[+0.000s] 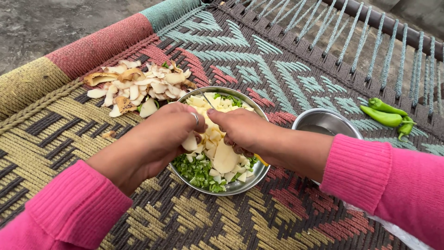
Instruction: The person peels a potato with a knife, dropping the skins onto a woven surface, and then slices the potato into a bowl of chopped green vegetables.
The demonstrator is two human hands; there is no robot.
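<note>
Steel under my knuckles: the round bowl (pixel 249 183) sits on the woven cot (pixel 277 69), and both my hands are over it. My left hand (pixel 159 139) is curled around a pale potato piece (pixel 190 142), ring finger on top. My right hand (pixel 243 129) is closed on a knife (pixel 208 99), whose thin blade pokes out towards the bowl's far rim. Below my fingers lie cut potato chunks (pixel 224 159) and chopped greens (pixel 196 171). Peelings (pixel 138 88) are heaped just beyond the bowl to the left. A second steel bowl (pixel 326 121) sits by my right forearm, green chillies (pixel 386 115) past it.
</note>
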